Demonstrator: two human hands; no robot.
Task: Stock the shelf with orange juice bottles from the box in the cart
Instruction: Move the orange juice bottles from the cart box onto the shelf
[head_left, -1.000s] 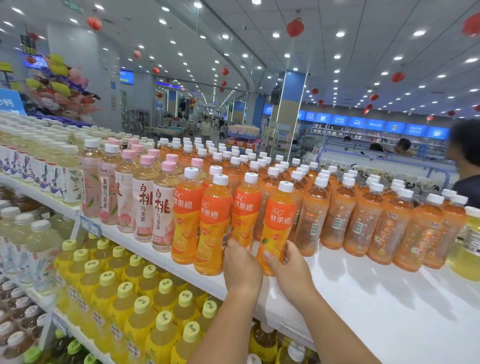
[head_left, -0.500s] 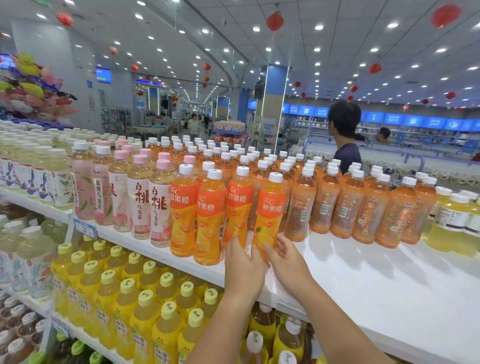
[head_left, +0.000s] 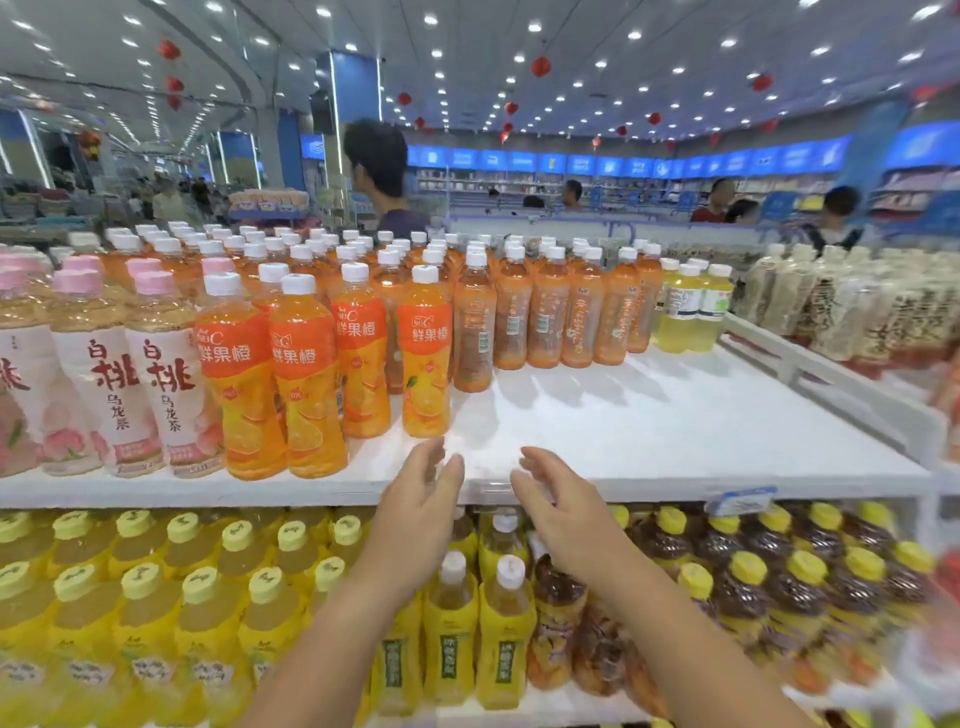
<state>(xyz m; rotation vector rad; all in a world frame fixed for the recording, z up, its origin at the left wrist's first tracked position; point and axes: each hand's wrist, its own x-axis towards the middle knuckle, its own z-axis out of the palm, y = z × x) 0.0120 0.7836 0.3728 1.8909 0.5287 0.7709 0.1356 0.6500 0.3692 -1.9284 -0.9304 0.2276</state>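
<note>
Our left hand (head_left: 415, 506) and right hand (head_left: 558, 512) hover apart, fingers relaxed, holding nothing. Four orange juice bottles (head_left: 425, 353) stand upright on the white shelf (head_left: 675, 431).

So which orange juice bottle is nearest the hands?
The rightmost orange-labelled bottle, standing just beyond the left hand; the other orange-labelled ones stand further left.

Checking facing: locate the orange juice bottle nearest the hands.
The orange juice bottle stands mid head view on the white shelf, just beyond the left hand.
</note>
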